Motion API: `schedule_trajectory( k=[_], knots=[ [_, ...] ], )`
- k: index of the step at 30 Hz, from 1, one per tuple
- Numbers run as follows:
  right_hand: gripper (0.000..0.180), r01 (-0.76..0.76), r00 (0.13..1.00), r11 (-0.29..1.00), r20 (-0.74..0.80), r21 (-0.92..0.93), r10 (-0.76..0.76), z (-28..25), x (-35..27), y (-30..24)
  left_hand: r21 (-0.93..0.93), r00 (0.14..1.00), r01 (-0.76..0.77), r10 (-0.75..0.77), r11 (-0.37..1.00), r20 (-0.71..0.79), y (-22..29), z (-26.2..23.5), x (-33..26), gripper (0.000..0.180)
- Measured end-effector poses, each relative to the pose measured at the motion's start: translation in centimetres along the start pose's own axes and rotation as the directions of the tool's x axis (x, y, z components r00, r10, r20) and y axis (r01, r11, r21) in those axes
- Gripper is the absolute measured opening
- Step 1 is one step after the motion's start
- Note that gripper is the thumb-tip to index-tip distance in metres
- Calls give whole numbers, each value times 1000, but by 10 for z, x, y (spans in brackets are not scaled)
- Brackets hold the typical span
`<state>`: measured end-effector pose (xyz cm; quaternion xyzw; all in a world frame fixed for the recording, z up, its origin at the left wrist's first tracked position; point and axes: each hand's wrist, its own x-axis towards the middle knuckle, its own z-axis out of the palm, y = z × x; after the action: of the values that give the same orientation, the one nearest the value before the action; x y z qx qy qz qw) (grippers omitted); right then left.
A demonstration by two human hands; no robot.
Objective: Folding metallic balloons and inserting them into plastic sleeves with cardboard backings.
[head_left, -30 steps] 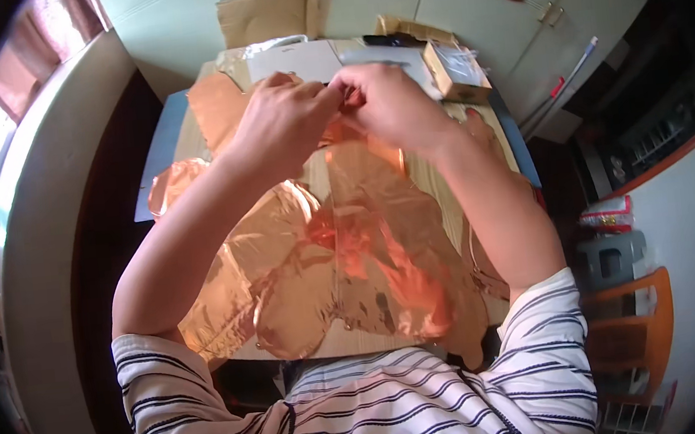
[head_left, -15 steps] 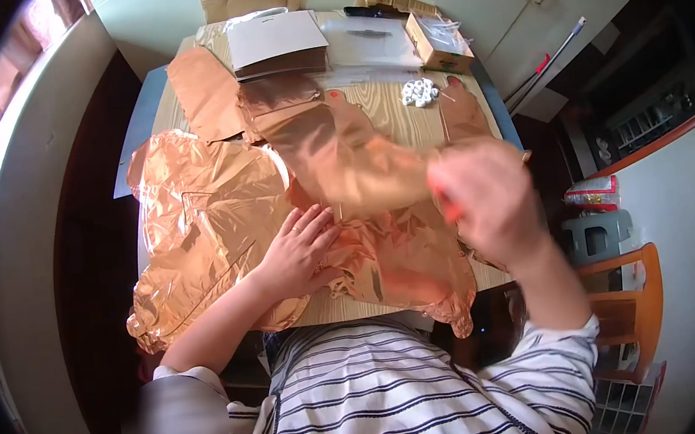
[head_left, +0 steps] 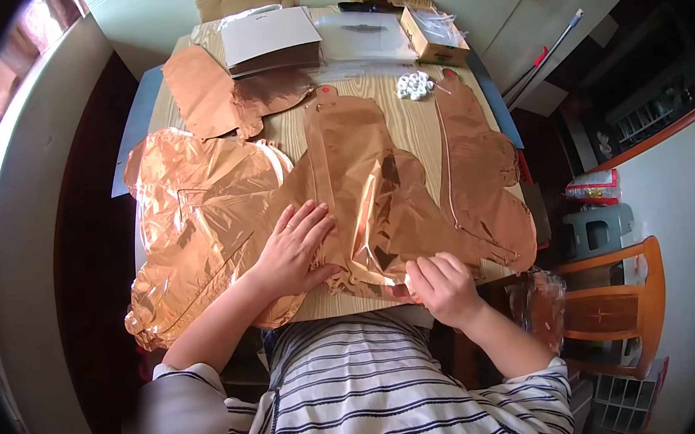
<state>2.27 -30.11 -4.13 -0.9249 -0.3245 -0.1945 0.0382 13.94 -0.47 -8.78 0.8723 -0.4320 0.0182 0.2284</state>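
A flat copper-coloured foil balloon (head_left: 349, 146) lies across the middle of the table, creased along its centre. My left hand (head_left: 296, 245) rests with spread fingers on its left part, beside a crumpled, shinier foil balloon (head_left: 196, 206). Near the table's front edge my right hand (head_left: 446, 289) is closed, pinching the middle balloon's near edge between thumb and fingers. To the right lies another flat copper foil balloon (head_left: 475, 154). More copper foil (head_left: 206, 92) is spread at the far left.
Stacked grey-white cards (head_left: 272, 40), clear plastic packaging (head_left: 363, 35) and a small box holding clear bags (head_left: 435, 37) stand at the back. White ring-like pieces (head_left: 414, 86) lie in front of the box. A wooden chair (head_left: 615, 300) stands right of the table (head_left: 347, 302).
My right hand has come down toward the front edge. The middle foil, lifted and folded over before, now lies spread flat. My left hand has stayed in place.
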Motion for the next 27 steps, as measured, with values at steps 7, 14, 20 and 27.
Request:
schedule_trajectory(
  k=[7,14,20,27],
  knots=[
    [26,41,999,999,-14,31,-40,7,1,-12,-105,998,40,-45,994,-44,-6,-8,-4,80],
    [24,6,1000,1000,-1,20,-6,11,8,-21,-84,990,130,-135,988,-51,0,-28,8,70],
    [21,18,999,1000,-35,16,-17,12,15,-23,-45,993,70,-74,997,-91,-5,-23,25,68],
    [25,-19,1000,998,13,54,18,17,13,-36,11,995,-19,20,1000,-94,-14,-8,43,62]
  ],
)
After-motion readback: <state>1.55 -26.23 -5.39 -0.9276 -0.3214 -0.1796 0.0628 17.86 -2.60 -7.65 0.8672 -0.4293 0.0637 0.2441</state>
